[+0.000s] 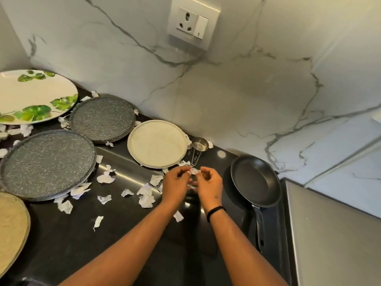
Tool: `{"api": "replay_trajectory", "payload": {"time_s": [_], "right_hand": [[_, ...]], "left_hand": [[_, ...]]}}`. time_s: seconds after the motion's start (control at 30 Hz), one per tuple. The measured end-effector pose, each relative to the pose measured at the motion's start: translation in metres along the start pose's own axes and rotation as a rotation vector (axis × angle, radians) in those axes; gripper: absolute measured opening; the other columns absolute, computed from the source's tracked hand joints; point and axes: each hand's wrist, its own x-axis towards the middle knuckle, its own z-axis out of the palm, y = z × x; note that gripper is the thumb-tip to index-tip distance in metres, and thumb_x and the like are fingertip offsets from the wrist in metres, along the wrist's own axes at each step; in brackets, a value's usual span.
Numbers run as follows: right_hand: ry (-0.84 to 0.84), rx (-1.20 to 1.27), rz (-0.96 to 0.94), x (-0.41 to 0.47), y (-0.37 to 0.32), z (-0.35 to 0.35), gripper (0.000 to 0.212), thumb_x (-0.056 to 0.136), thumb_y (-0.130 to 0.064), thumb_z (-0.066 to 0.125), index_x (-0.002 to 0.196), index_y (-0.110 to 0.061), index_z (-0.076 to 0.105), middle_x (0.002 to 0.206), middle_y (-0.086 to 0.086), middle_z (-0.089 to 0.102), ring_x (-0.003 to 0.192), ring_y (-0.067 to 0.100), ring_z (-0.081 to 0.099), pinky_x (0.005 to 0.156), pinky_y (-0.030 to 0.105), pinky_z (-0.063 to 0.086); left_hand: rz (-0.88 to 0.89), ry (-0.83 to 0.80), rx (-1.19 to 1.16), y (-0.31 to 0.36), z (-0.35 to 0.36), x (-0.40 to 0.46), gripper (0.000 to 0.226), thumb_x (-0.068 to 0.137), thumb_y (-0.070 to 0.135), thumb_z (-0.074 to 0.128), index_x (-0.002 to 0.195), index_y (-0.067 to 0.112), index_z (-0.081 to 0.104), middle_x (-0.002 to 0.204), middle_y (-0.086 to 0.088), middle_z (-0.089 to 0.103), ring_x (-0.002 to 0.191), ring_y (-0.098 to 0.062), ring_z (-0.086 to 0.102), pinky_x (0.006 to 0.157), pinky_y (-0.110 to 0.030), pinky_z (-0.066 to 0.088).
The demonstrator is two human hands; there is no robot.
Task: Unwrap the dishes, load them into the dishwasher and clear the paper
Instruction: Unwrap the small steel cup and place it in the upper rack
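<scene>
- Upper left of frame: round white plate w/ green leaf print [31, 96]; below it two round speckled grey plates [102, 118] on glossy black worktop [61, 234].
- Centre: round cream plate [157, 143]; torn white paper scraps [146, 200] strewn nearby.
- Centre-right: left hand [175, 182] & right hand [209, 183], fingers curled, both pinching small white paper piece [193, 171].
- Right: black frying pan [255, 180].

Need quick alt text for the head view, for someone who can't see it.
Both hands, left hand and right hand, pinch a paper scrap over a black counter strewn with torn paper. Unwrapped plates lie left; a frying pan sits right.
</scene>
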Motion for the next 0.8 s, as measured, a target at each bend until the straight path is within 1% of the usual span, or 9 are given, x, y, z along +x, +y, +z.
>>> {"api": "replay_trajectory", "payload": {"time_s": [0.07,0.13,0.27,0.37,0.43,0.53,0.6,0.67,0.8], "right_hand": [[0.070,0.112,0.175,0.012,-0.003,0.010,0.012,0.095,-0.018,0.064,0.107,-0.022,0.064,0.094,0.004,0.071,0.080,0.022,0.073,0.071,0.042,0.063],[0.095,0.244,0.311,0.020,-0.007,0.014,0.010,0.098,-0.015,0.061,0.107,-0.016,0.063,0.094,0.011,0.072,0.071,0.022,0.071,0.059,0.033,0.060],[0.108,0.349,0.395,0.032,-0.015,0.022,0.013,0.099,-0.007,0.055,0.110,-0.010,0.062,0.094,0.017,0.074,0.065,0.021,0.068,0.054,0.030,0.058],[0.102,0.391,0.429,0.040,-0.019,0.030,0.017,0.099,-0.002,0.050,0.108,-0.008,0.063,0.090,0.018,0.074,0.063,0.022,0.066,0.054,0.030,0.057],[0.090,0.378,0.422,0.044,-0.022,0.034,0.014,0.099,-0.004,0.054,0.104,-0.007,0.066,0.084,0.014,0.074,0.062,0.019,0.066,0.055,0.029,0.054],[0.064,0.391,0.427,0.047,-0.025,0.038,0.012,0.098,-0.003,0.055,0.102,-0.006,0.067,0.079,0.011,0.075,0.058,0.017,0.067,0.055,0.030,0.055],[0.047,0.412,0.446,0.047,-0.027,0.038,0.014,0.099,0.001,0.053,0.102,-0.008,0.064,0.074,0.008,0.076,0.057,0.015,0.070,0.054,0.028,0.055],[0.039,0.445,0.456,0.047,-0.028,0.037,0.017,0.099,0.003,0.052,0.108,-0.007,0.062,0.078,0.009,0.077,0.060,0.015,0.072,0.053,0.026,0.056],[0.041,0.485,0.427,0.042,-0.029,0.027,0.019,0.099,0.002,0.052,0.113,-0.004,0.064,0.087,0.011,0.077,0.069,0.017,0.074,0.058,0.025,0.057]], "left_hand": [[-0.017,0.007,-0.003,0.000,0.000,0.012,0.016,0.097,0.015,0.061,0.107,0.021,0.073,0.092,-0.001,0.074,0.086,-0.018,0.072,0.077,-0.038,0.062],[-0.039,-0.002,0.004,0.000,0.002,0.023,0.017,0.097,0.017,0.062,0.109,0.021,0.073,0.091,-0.004,0.074,0.087,-0.022,0.072,0.083,-0.045,0.061],[-0.052,-0.015,0.057,-0.007,0.004,0.037,0.023,0.086,0.036,0.063,0.105,0.031,0.075,0.098,0.001,0.075,0.095,-0.024,0.072,0.090,-0.053,0.058],[-0.050,-0.009,0.031,-0.005,0.004,0.044,0.015,0.089,0.027,0.062,0.096,0.035,0.073,0.099,-0.002,0.076,0.095,-0.022,0.072,0.089,-0.052,0.058],[-0.042,-0.002,0.024,-0.001,0.003,0.047,0.021,0.094,0.018,0.061,0.094,0.035,0.073,0.096,-0.005,0.076,0.092,-0.024,0.072,0.087,-0.048,0.060],[-0.027,-0.001,0.034,-0.001,0.000,0.053,0.025,0.096,0.015,0.060,0.087,0.034,0.073,0.087,-0.003,0.076,0.085,-0.026,0.072,0.080,-0.043,0.060],[-0.030,-0.001,0.034,-0.002,-0.003,0.057,0.023,0.095,0.014,0.060,0.088,0.029,0.075,0.084,-0.002,0.076,0.083,-0.025,0.073,0.080,-0.045,0.062],[-0.034,-0.002,0.022,0.000,-0.004,0.060,0.019,0.094,0.013,0.061,0.091,0.024,0.077,0.085,-0.003,0.076,0.084,-0.024,0.074,0.081,-0.046,0.062],[-0.027,0.000,-0.023,0.007,-0.005,0.061,0.015,0.094,0.014,0.064,0.099,0.024,0.074,0.095,-0.003,0.076,0.091,-0.022,0.073,0.082,-0.039,0.062]]}}
